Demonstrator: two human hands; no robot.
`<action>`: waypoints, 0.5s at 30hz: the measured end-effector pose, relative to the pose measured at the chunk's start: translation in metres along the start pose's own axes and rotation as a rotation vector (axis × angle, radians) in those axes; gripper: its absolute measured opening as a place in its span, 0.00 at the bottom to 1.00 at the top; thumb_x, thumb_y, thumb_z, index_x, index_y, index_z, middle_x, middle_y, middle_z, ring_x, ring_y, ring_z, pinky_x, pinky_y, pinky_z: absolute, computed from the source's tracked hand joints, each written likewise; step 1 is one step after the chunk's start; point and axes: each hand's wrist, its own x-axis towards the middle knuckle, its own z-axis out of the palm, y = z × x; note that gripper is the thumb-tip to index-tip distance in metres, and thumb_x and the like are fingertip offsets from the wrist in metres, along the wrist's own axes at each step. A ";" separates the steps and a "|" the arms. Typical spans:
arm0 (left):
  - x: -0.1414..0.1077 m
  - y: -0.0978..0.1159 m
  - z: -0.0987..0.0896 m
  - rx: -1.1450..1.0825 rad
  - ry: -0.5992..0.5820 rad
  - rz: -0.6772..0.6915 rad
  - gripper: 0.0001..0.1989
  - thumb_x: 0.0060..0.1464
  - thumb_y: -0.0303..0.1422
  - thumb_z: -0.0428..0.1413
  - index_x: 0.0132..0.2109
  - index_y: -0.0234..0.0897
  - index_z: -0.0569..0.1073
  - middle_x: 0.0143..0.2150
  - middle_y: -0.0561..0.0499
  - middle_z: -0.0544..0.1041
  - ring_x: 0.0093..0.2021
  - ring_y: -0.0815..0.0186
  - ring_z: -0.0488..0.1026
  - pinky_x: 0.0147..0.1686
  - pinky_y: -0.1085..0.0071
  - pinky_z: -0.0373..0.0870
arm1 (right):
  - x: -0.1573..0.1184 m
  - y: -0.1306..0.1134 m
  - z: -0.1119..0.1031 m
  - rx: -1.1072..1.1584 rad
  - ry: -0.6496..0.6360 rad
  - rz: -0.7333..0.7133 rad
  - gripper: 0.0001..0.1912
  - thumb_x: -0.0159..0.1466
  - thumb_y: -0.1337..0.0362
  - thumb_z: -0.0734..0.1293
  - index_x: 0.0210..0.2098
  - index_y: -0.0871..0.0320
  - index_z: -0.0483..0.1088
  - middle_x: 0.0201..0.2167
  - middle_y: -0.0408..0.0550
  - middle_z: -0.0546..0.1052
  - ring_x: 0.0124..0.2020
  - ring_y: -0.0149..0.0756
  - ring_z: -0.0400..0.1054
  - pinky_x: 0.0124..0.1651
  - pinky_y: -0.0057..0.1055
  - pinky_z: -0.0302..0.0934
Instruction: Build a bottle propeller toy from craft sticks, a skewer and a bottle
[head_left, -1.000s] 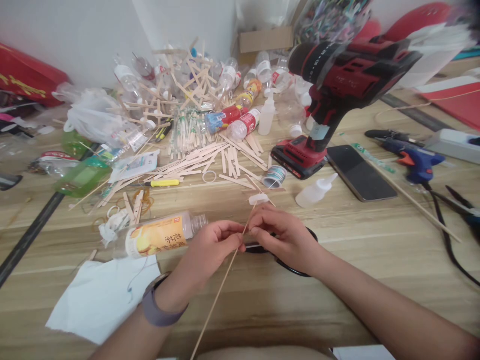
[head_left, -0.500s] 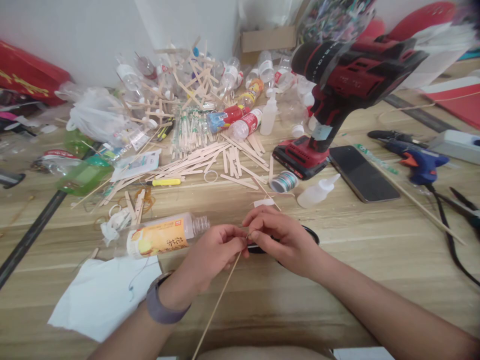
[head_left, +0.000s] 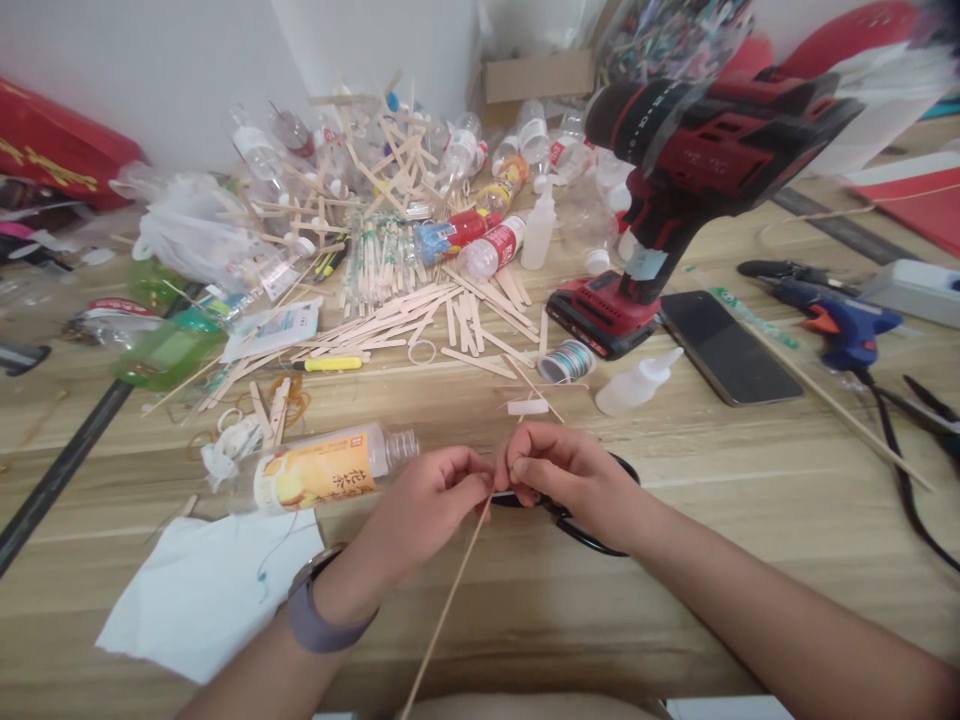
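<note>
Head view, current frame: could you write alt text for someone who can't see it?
The left hand pinches a thin wooden stick over a table, the right hand close beside it, its hold unclear. A yellow-labelled clear bottle lies to the left; a red-and-black drill stands behind, right of scattered flat sticks.

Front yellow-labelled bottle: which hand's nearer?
Left. The left hand is just right of the yellow-labelled bottle's neck in view; the right hand is farther right, beyond the left one.
</note>
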 end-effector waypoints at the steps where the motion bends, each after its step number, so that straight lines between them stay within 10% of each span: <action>1: 0.000 0.000 -0.001 0.073 0.015 0.033 0.10 0.54 0.36 0.51 0.30 0.37 0.71 0.24 0.56 0.68 0.23 0.71 0.58 0.24 0.74 0.52 | 0.000 0.000 0.000 0.009 -0.001 0.001 0.06 0.58 0.65 0.67 0.25 0.59 0.67 0.25 0.42 0.72 0.22 0.26 0.59 0.28 0.26 0.55; 15: -0.003 0.005 -0.001 0.213 0.156 0.104 0.12 0.60 0.36 0.45 0.33 0.39 0.70 0.27 0.56 0.69 0.31 0.66 0.66 0.31 0.72 0.60 | 0.001 0.005 0.000 0.050 0.007 -0.077 0.10 0.62 0.61 0.66 0.26 0.57 0.66 0.25 0.41 0.69 0.24 0.28 0.60 0.28 0.27 0.56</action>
